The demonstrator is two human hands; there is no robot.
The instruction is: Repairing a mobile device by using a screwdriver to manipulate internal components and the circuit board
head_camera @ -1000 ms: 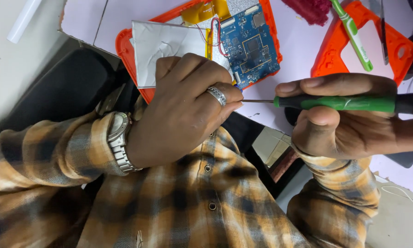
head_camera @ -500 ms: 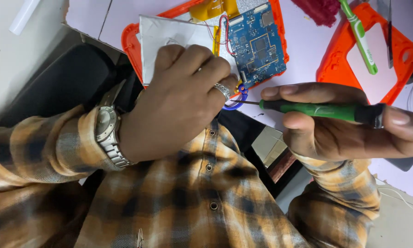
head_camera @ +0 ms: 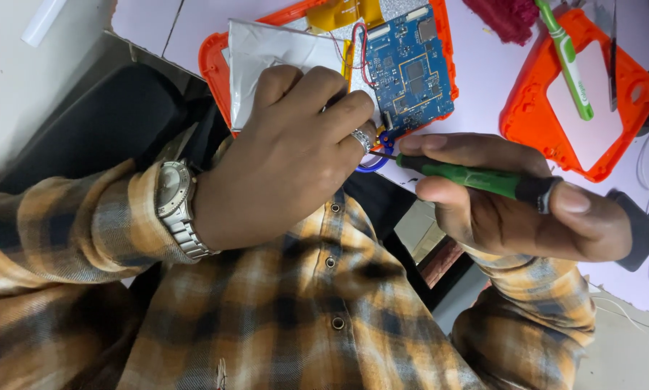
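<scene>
Basically one view, head camera looking down. Left hand (head_camera: pixel 288 152) lies knuckles up over the near edge of an opened orange device shell (head_camera: pixel 210 61); fingers curled down onto the silver foil battery pack (head_camera: pixel 267 45) and the shell's near edge. Cannot tell whether its grip actually pinches anything, the fingertips are hidden under the hand. Ring on one finger, silver wristwatch (head_camera: pixel 174 191) on the wrist, plaid orange sleeve behind it.

Right hand (head_camera: pixel 512 206) at right, grip closed around a green-handled screwdriver (head_camera: pixel 476 177), black cap toward the thumb end. Thin metal shaft points left, tip just beside the ringed finger of the left hand and near the near-right corner of the blue circuit board (head_camera: pixel 411 68). Small blue loop sits right at that corner, partly hidden.

Circuit board lies inside the shell, right of the battery pack, red and black wires running between them, yellow flex strip (head_camera: pixel 339 13) at the far edge.

Far right on the white table (head_camera: pixel 483 72): second orange frame (head_camera: pixel 628 87) with a white panel in it, a green and white pen-like tool (head_camera: pixel 566 54) lying across it. Dark red cloth (head_camera: pixel 505 16) at the far edge. Black chair part at near left, under the left forearm
</scene>
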